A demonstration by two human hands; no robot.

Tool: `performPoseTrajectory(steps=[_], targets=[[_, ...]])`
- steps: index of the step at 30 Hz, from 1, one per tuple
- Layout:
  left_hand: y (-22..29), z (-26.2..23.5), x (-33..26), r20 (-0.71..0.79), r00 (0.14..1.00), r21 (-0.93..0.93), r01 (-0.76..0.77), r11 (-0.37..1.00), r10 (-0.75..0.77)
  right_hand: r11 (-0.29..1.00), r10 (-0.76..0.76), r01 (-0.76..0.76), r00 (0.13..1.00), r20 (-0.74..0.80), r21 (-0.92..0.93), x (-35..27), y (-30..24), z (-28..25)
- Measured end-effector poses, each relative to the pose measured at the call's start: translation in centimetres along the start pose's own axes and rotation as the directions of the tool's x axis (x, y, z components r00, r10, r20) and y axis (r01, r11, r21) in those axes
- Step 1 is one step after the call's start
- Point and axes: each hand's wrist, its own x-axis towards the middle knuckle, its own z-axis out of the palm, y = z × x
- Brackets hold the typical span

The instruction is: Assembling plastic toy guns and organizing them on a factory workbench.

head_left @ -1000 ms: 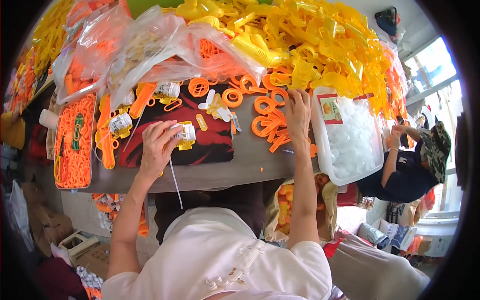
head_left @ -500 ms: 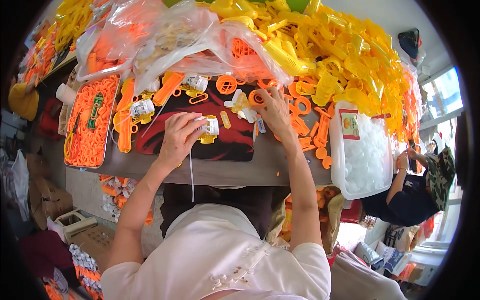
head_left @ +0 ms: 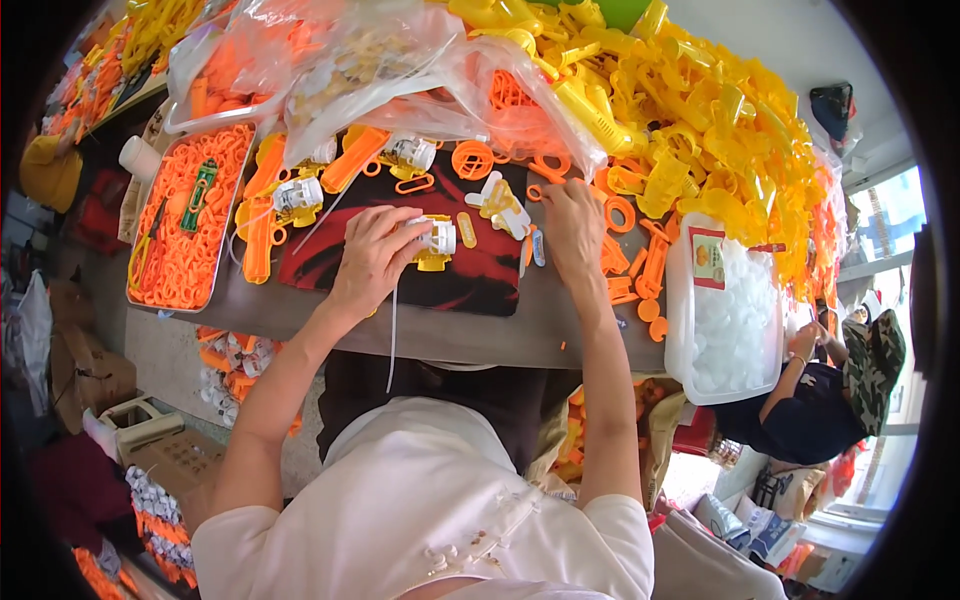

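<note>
My left hand (head_left: 372,258) is closed round a white and yellow plastic part (head_left: 437,243), above the black and red mat (head_left: 470,290). A thin white strip (head_left: 393,345) dangles below that hand. Just right of the mat, my right hand (head_left: 573,232) is over the table with its fingers curled down; what they grip is hidden. A small orange piece (head_left: 534,192) shows by its thumb. Near it lie a blue piece (head_left: 539,247), white and yellow pieces (head_left: 500,205) and an orange ring (head_left: 620,211).
An orange-filled tray (head_left: 215,290) is on the left, a tub of white caps (head_left: 735,340) on the right. Yellow parts (head_left: 690,100) are heaped behind, beside clear plastic bags (head_left: 370,70). Finished-looking orange pieces (head_left: 258,240) lie left of the mat. Another person (head_left: 800,400) sits at right.
My right hand has drawn right, away from where an orange ring lay under its fingers; that ring no longer shows there. My left hand keeps its hold. The whole view has shifted slightly.
</note>
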Motion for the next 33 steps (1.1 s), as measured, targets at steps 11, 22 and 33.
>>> performPoseTrajectory(steps=[11, 22, 33], targets=[[1.1, -2.1, -1.3, -0.166, 0.973, -0.074, 0.147, 0.986, -0.158, 0.888, -0.239, 0.151, 0.959, 0.154, 0.434, -3.3, -5.6, -3.8], [1.8, -3.1, -0.7, 0.033, 0.991, 0.225, 0.118, 0.967, -0.128, 0.950, -0.088, 0.061, 0.993, 0.076, 0.306, -9.7, -10.0, -1.7], [0.2, -0.5, -2.9, -0.127, 0.982, 0.042, 0.145, 0.989, -0.138, 0.896, -0.151, 0.164, 0.986, -0.064, 0.413, -7.2, -15.7, 0.1]])
